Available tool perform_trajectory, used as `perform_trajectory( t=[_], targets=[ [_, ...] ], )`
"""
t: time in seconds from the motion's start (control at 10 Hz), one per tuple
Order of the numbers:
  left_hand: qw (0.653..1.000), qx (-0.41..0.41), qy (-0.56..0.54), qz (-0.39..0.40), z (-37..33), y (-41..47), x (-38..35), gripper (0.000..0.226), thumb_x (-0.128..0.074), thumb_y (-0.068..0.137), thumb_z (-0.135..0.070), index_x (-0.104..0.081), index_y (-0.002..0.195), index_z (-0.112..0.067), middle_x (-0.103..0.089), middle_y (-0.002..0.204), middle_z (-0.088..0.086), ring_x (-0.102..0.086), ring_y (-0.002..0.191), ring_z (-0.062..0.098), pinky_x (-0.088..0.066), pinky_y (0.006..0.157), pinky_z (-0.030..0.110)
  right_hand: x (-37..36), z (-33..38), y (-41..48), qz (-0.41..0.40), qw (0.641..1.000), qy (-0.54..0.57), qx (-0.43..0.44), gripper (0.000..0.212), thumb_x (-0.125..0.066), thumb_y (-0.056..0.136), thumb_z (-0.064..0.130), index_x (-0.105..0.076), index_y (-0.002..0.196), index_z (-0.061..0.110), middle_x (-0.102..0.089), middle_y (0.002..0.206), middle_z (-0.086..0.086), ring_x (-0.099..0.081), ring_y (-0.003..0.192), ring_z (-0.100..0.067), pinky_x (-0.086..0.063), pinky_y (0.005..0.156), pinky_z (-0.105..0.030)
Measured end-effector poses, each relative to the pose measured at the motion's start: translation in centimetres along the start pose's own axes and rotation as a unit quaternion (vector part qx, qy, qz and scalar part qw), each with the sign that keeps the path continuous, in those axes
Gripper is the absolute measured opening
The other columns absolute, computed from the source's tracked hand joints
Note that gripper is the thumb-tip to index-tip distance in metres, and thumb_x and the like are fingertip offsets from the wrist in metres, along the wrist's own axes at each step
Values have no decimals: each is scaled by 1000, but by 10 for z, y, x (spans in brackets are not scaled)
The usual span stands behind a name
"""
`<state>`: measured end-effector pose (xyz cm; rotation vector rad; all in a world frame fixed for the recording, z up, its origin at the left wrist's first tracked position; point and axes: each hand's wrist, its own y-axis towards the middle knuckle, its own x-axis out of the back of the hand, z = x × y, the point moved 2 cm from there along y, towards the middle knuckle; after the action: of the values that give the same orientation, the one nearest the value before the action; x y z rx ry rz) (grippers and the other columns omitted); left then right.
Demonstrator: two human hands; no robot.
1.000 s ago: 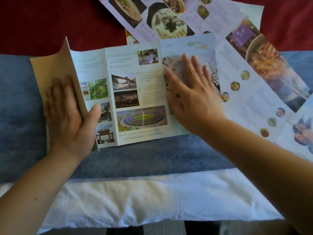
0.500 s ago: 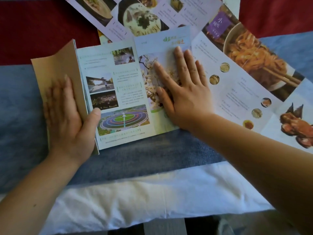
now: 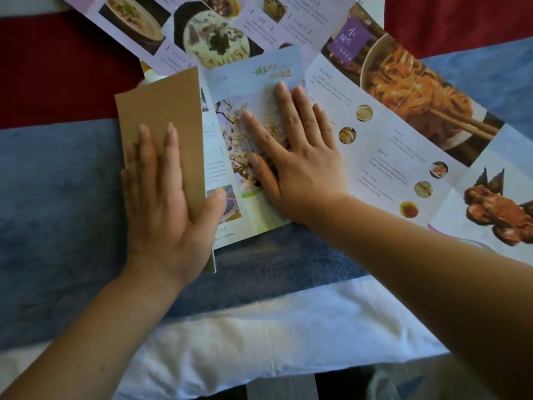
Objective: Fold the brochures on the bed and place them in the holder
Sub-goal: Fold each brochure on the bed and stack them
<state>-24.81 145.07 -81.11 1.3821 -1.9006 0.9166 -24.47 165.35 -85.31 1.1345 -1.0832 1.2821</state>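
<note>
Brown flap of brochure folded over, left hand flat on it; right hand flat, fingers spread, beside flap; other brochures unfolded, holder unseen.

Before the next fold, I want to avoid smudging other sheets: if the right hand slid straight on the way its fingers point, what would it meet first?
Probably the food brochure lying just past the travel brochure's top edge; the right hand points there.

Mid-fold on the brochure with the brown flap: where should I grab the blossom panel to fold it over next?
Take the blossom panel by its free right edge, coming from the right. That edge overlaps the food brochure, so fingertips can slide under. The right hand lies flat on the panel; the left hand pins the brown flap.
</note>
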Motion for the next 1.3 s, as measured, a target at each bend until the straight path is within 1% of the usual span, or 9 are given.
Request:
perform_trajectory(
  t=[0.2,0.4,0.6,0.7,0.9,1.0,1.1,1.2,1.3],
  targets=[
    [997,37,67,1,-13,10,-20,92,-29,87,-65,1,163,-22,8,170,13,8,157,29,7,126,48,1,-1,0,3,1000,3,0,59,-24,108,56,-21,163,35,-9,171,-16,-5,158,-34,-6,128,-49],
    [988,62,139,-5,-11,18,-41,93,-27,92,-70,6,163,-20,12,169,19,11,156,38,6,124,55,1,0,0,-9,1000,6,-1,59,-28,108,56,-25,162,34,-13,170,-17,-8,158,-35,-10,127,-50],
    [975,37,221,-15,3,13,-38,87,-14,96,-75,1,164,-21,8,169,22,7,156,41,1,125,57,3,7,-4,33,999,8,-11,61,-25,107,58,-17,164,35,-4,171,-16,0,158,-35,0,128,-48],
    [970,29,241,-23,19,7,-32,84,-16,97,-73,0,164,-24,6,169,20,5,156,40,-2,125,58,3,22,-9,55,998,17,-5,62,-25,108,56,-14,164,34,0,171,-17,6,158,-35,5,128,-48],
    [967,34,248,-37,51,-1,-13,81,-15,98,-71,-4,164,-25,2,169,20,2,156,40,-1,125,56,-1,63,-4,75,997,-4,5,63,-21,107,56,-10,165,32,3,171,-19,9,157,-38,11,126,-52],
    [968,26,247,-39,52,0,-10,79,-17,99,-68,-4,164,-25,2,169,20,2,156,39,-1,125,56,2,61,-2,83,997,4,-1,65,-20,106,58,-7,165,33,7,171,-18,12,157,-36,8,126,-54],
    [968,32,246,-40,63,-1,-3,80,-19,98,-68,-3,164,-25,4,169,20,4,156,39,0,125,56,2,61,-1,86,996,25,-15,69,-20,106,61,-3,165,28,10,171,-14,13,158,-30,4,127,-53],
    [969,43,241,-44,80,-4,8,80,-18,98,-67,-3,164,-25,4,169,20,4,156,39,0,125,57,3,58,6,90,995,26,-16,71,-18,105,63,0,165,29,11,172,-11,13,158,-28,2,127,-53],
    [968,43,241,-44,95,-8,18,80,-19,98,-67,-4,164,-24,4,169,20,4,156,39,-1,125,57,7,54,15,116,993,-1,-2,71,-16,103,67,2,164,36,13,171,-14,15,157,-31,2,126,-57]
  ],
)
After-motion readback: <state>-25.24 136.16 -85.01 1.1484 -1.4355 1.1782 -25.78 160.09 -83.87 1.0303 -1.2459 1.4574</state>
